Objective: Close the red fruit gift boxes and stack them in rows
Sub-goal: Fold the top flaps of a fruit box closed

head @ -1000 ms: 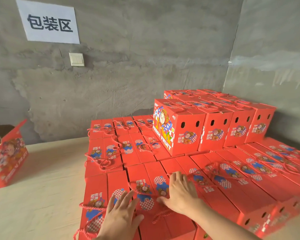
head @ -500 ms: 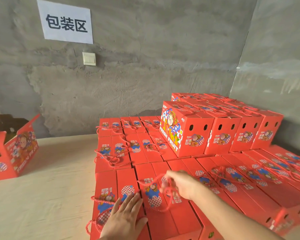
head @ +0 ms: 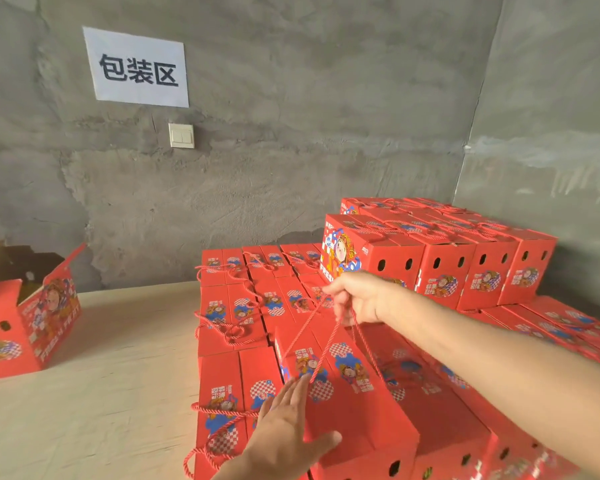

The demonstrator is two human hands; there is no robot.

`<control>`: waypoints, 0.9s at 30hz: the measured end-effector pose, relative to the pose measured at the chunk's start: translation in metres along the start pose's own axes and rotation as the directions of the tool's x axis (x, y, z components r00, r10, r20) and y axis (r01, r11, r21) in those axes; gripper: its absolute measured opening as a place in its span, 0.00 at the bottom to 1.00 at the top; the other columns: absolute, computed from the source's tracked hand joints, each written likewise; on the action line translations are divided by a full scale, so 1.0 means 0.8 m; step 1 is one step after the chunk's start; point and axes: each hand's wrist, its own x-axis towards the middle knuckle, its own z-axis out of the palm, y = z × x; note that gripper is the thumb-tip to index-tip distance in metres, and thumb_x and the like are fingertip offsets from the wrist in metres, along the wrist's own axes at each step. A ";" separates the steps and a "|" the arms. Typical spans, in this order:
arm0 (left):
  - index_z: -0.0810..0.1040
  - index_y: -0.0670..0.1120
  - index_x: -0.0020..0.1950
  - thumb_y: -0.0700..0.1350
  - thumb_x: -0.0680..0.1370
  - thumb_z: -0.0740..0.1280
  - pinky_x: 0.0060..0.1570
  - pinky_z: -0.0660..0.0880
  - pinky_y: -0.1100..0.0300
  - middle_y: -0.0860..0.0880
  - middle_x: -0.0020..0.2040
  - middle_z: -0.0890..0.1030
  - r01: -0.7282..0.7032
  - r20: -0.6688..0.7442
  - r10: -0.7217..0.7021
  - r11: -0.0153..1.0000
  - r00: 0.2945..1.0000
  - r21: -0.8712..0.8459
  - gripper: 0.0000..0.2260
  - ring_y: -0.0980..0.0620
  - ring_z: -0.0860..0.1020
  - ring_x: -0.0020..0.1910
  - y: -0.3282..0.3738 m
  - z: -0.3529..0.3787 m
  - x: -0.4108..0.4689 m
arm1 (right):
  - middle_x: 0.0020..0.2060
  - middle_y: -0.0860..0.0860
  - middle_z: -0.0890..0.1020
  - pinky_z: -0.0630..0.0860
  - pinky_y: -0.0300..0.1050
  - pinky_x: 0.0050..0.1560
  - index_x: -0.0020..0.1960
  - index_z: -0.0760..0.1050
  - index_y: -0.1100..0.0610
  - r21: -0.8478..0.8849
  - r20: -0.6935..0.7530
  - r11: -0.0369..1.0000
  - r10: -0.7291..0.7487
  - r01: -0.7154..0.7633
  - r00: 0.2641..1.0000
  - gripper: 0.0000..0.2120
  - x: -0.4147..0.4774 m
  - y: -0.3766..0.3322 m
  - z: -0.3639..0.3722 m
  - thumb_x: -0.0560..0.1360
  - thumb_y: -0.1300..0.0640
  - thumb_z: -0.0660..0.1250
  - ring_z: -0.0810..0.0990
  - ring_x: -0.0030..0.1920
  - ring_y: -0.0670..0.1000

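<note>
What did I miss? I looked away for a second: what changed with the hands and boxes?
The right hand left the box top, gripped the rope handle and pulled it upward, raising the front box. The left hand remains open, now steadying that box. The stacked rows and the open box stayed put.

Rope handle [head: 324, 353] in right hand [head: 357, 299]

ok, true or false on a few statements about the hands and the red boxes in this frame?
1. The right hand pinches the red twisted rope handle of a red cardboard gift box. True.
2. The left hand grips that rope too. False: its straight fingers rest against the box.
3. The red cardboard box at far left is closed. False: its flaps stand open.
4. A second layer of red boxes stands at back right. True.
</note>
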 end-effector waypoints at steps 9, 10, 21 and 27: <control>0.32 0.55 0.74 0.63 0.61 0.74 0.69 0.41 0.67 0.65 0.71 0.39 -0.286 -0.257 0.200 0.886 0.946 -0.364 0.59 0.65 0.34 0.71 0.066 -0.117 0.010 | 0.13 0.45 0.60 0.67 0.41 0.33 0.35 0.67 0.56 0.095 -0.065 0.928 -0.355 0.360 0.933 0.13 -0.027 -0.156 -0.017 0.78 0.61 0.59 0.64 0.15 0.45; 0.33 0.54 0.75 0.61 0.62 0.75 0.69 0.41 0.67 0.64 0.71 0.41 -0.307 -0.284 0.207 0.875 0.936 -0.375 0.59 0.65 0.35 0.72 0.067 -0.128 0.018 | 0.13 0.45 0.60 0.68 0.41 0.33 0.35 0.67 0.56 0.088 -0.068 0.914 -0.392 0.397 0.918 0.12 -0.029 -0.170 -0.016 0.78 0.61 0.59 0.64 0.15 0.45; 0.39 0.53 0.76 0.50 0.62 0.80 0.63 0.42 0.79 0.55 0.76 0.38 -0.284 -0.403 0.181 0.936 0.897 -0.210 0.59 0.65 0.38 0.71 0.020 -0.157 0.177 | 0.15 0.48 0.65 0.67 0.41 0.30 0.33 0.68 0.59 -0.043 -0.192 0.824 -0.562 0.565 0.805 0.12 0.039 -0.214 -0.039 0.73 0.66 0.65 0.67 0.17 0.47; 0.55 0.49 0.76 0.43 0.75 0.69 0.55 0.70 0.65 0.50 0.68 0.72 -0.036 -0.270 -0.100 0.889 0.958 -0.457 0.34 0.51 0.75 0.62 -0.011 -0.122 0.260 | 0.57 0.62 0.78 0.72 0.46 0.52 0.57 0.73 0.64 -0.831 -0.274 0.536 -0.628 0.149 0.729 0.19 0.137 -0.127 -0.051 0.75 0.49 0.64 0.77 0.57 0.60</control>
